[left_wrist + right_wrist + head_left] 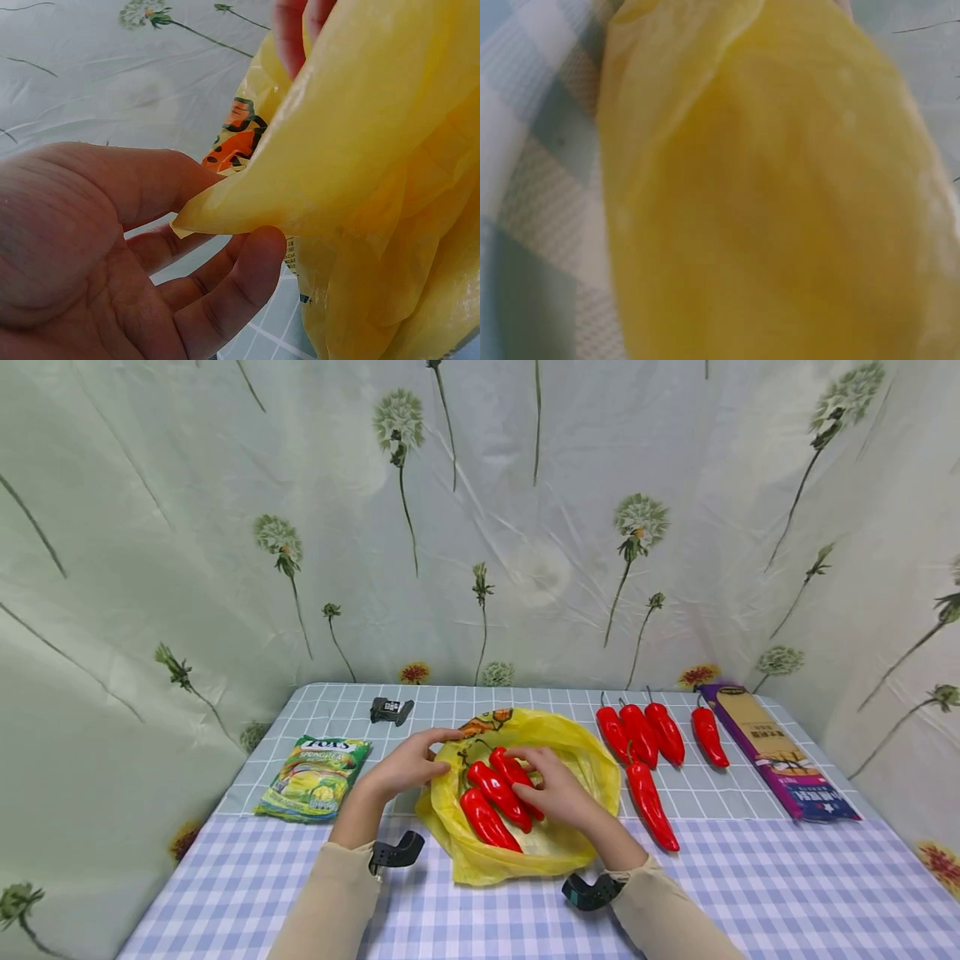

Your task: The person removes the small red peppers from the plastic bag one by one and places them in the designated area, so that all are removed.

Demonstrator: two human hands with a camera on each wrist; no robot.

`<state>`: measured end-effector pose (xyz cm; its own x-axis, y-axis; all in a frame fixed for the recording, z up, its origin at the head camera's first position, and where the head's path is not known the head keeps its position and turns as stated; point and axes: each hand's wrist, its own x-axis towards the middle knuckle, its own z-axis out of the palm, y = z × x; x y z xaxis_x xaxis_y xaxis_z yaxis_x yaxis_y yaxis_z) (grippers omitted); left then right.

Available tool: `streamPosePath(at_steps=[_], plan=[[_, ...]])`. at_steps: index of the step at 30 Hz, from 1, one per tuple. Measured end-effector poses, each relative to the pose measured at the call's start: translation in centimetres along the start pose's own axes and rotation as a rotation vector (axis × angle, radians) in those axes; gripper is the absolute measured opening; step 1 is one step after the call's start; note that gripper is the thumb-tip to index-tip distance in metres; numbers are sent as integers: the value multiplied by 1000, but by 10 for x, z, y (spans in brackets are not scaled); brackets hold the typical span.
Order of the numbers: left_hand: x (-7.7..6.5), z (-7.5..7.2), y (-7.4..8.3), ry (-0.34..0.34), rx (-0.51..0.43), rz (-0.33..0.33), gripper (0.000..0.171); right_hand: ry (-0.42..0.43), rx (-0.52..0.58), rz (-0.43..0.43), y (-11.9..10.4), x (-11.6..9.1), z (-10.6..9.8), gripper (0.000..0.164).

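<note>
A yellow plastic bag lies with its mouth spread wide in the head view. Three glossy red chili peppers lie side by side inside it. My left hand pinches the bag's left rim between thumb and fingers; the left wrist view shows the bag's edge in that grip. Inside the bag, my right hand has its thumb and fingers around the rightmost chili pepper. In the right wrist view the bag's wall hides nearly all of that hand.
Several more red chili peppers lie right of the bag. A long purple and tan packet is at the far right. A green and yellow candy bag lies at the left, with a small black device behind it. A patterned curtain hangs behind the table.
</note>
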<state>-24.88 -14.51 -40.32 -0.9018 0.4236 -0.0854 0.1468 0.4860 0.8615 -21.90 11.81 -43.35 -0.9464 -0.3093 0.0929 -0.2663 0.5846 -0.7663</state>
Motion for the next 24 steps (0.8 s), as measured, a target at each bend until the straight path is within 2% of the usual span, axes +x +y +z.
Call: streamPosePath(at_steps=[9,18,24], plan=[[-1,0,-1,6,3,1,52,-49,-69,-41,7,-2,1,43],[-2,0,1,1,7,13,52,-46,-80,9,7,-3,-1,44],[-2,1,0,2,6,14,52,-35,-84,23,7,-5,-2,52]])
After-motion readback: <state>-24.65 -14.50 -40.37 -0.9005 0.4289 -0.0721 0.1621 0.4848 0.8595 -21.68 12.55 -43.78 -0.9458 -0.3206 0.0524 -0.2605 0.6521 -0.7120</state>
